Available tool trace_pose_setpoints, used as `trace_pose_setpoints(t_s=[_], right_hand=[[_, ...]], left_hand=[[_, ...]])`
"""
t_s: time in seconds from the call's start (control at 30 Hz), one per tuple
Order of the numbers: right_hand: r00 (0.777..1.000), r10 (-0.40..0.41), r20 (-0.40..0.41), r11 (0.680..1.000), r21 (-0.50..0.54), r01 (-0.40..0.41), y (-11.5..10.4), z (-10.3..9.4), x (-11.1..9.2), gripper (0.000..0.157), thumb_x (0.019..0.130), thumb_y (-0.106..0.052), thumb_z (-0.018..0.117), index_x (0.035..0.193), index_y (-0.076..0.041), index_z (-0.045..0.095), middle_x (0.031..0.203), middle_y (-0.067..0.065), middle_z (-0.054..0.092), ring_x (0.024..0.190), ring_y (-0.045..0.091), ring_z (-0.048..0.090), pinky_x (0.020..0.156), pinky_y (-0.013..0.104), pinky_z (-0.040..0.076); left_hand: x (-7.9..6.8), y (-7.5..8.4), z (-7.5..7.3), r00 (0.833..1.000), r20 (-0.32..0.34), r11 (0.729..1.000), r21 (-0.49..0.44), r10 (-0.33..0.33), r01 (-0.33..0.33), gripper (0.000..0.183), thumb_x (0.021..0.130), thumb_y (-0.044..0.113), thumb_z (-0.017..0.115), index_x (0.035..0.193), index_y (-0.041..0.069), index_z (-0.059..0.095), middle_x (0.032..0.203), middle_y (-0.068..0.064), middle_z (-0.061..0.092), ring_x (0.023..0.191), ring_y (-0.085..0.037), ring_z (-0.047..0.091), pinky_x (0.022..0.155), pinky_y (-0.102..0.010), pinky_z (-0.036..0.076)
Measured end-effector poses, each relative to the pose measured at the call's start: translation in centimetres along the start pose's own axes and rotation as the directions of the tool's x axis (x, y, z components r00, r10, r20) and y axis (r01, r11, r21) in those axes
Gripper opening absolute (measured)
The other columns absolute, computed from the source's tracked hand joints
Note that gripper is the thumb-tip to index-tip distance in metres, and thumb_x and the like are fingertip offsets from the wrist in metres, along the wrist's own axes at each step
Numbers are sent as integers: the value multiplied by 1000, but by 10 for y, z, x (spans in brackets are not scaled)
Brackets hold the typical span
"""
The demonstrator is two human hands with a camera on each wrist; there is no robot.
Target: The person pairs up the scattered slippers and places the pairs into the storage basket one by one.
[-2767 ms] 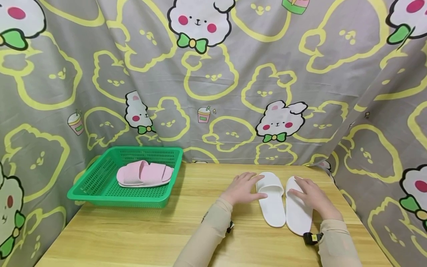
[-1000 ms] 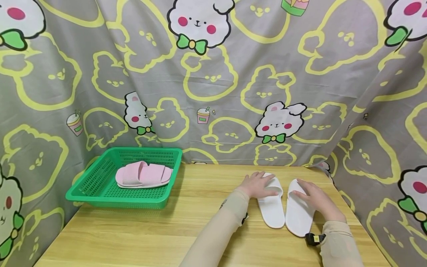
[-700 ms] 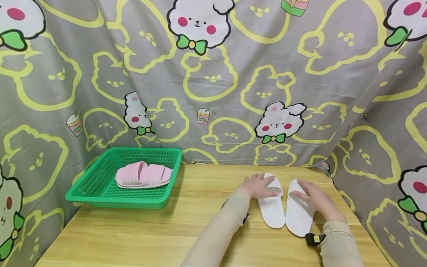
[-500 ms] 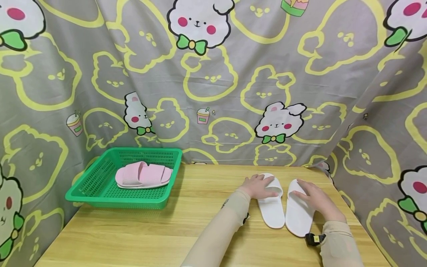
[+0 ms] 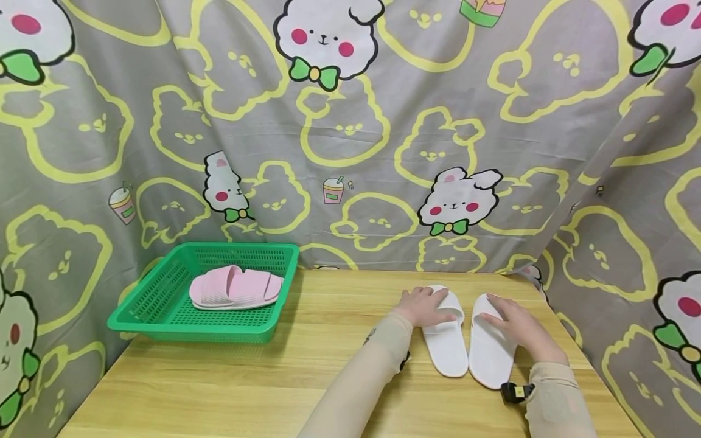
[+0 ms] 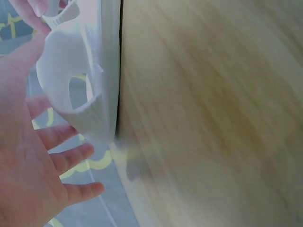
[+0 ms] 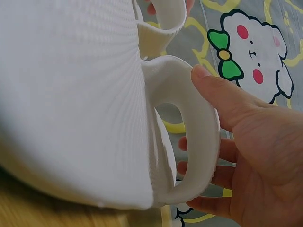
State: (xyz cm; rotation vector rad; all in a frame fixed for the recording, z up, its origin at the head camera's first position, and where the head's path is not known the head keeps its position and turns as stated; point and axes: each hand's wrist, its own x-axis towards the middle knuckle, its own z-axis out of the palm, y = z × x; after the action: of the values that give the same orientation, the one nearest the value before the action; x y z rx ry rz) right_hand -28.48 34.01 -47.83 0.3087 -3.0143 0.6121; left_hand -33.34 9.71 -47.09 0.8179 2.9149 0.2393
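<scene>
Two white slippers lie side by side on the wooden table at the right in the head view, toes pointing away. My left hand [image 5: 423, 309] is over the strap of the left slipper [image 5: 448, 353]. In the left wrist view its fingers [image 6: 71, 158] are spread and fairly straight beside the strap. My right hand [image 5: 515, 322] drapes over the outer side of the right slipper [image 5: 490, 359]. The right wrist view has its thumb [image 7: 222, 92] against the strap [image 7: 201, 137], with fingertips showing through the toe opening.
A green plastic basket [image 5: 202, 333] stands at the back left of the table [image 5: 263, 389]. Pink slippers [image 5: 238, 286] lie inside it. A grey curtain [image 5: 361, 146] with cartoon rabbits encloses the back and sides. A small black device [image 5: 515, 392] is strapped at my right wrist.
Since the earliest frame my left hand has moved right, further over the left slipper's strap. That slipper has since slid very slightly towards me. My right hand stays nearly where it was.
</scene>
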Motion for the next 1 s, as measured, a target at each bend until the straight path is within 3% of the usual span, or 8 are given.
trace_pose_setpoints(t_s=[0.57,1.0], right_hand=[[1000,-17,-14,1000,16,17,2,1,0,77,94,-51,55,143,6,40,141,36,43,127,57,39,102,70,33],[1000,-10,-19,1000,-7,10,3,0,2,73,92,-51,59,140,3,46,139,34,47,126,56,43,101,69,35]], left_hand=[[2,7,1,999,-53,999,39,8,-6,68,92,69,36,152,37,30,150,7,46,137,-22,45,112,-54,36],[2,-1,1,996,-79,998,65,29,-24,67,91,66,43,150,36,34,146,6,50,133,-23,49,111,-52,38]])
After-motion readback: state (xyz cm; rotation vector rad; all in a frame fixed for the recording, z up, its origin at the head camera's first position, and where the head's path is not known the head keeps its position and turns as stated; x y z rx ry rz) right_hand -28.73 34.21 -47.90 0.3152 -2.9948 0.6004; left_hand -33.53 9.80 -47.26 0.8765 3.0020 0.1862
